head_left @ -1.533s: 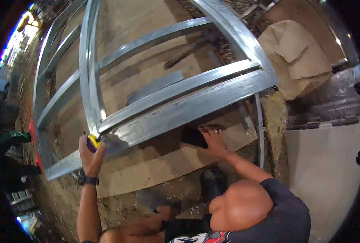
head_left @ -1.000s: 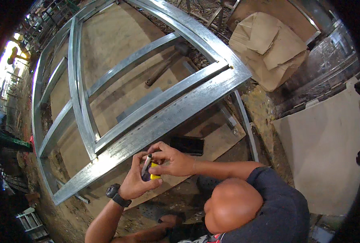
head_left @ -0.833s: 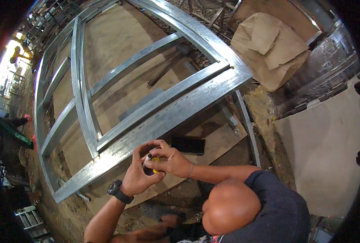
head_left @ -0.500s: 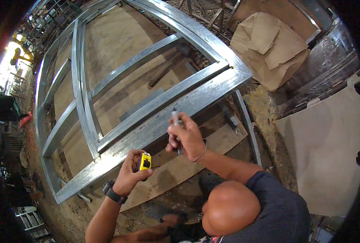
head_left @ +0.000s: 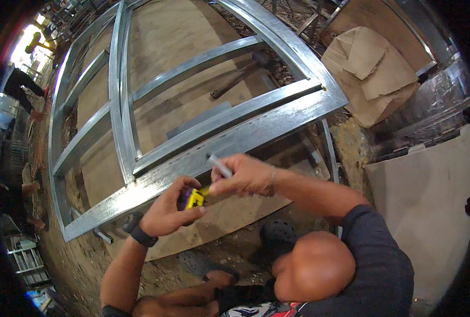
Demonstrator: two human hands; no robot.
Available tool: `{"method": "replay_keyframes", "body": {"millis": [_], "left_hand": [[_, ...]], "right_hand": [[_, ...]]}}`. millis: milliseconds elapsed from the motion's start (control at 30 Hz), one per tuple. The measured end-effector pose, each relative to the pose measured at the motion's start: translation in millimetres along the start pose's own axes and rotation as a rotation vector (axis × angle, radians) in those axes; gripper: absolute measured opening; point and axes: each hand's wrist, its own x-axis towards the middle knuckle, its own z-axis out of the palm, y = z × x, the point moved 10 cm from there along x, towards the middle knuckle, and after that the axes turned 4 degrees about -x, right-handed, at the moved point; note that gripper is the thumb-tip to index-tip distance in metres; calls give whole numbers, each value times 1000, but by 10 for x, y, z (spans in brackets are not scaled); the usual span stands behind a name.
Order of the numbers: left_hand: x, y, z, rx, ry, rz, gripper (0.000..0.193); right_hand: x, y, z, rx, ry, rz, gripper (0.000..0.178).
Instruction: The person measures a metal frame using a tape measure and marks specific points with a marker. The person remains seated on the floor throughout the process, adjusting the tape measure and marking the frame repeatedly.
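Note:
My left hand point(head_left: 166, 207) is closed around a yellow-and-black tape measure point(head_left: 195, 199), just in front of the near bar of a metal frame. My right hand point(head_left: 240, 175) is closed on a grey marker point(head_left: 222, 166), whose dark tip points up and left over that bar. The right fingertips come close to the tape measure, where a short yellow strip point(head_left: 205, 190) shows; whether they pinch it I cannot tell. The shiny silver frame point(head_left: 256, 122) is built of rectangular tubes, with crossbars dividing it into panels.
Inside the frame lies a hammer point(head_left: 235, 82) with a long handle and dark head, over brown sheets point(head_left: 166, 31). Folded cardboard point(head_left: 367, 68) is at the far right, a pale board point(head_left: 425, 211) nearer. At the left edge a person point(head_left: 21, 87) stands near a ladder point(head_left: 29, 260).
My right hand has moved left to the tape measure, and the marker has tilted from upright toward the left. My left hand has shifted slightly up. A person has come into view at left.

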Motion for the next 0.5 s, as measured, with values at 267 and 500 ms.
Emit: {"method": "replay_keyframes", "body": {"millis": [267,500], "left_hand": [[-798,-932,-2185,403,622,-213,21],[-379,-734,-2207,632,679,218,22]], "right_hand": [[-819,-1173,-3128,-565,814,-242,30],[-759,-985,-4060,-1194,909,-10,48]]}}
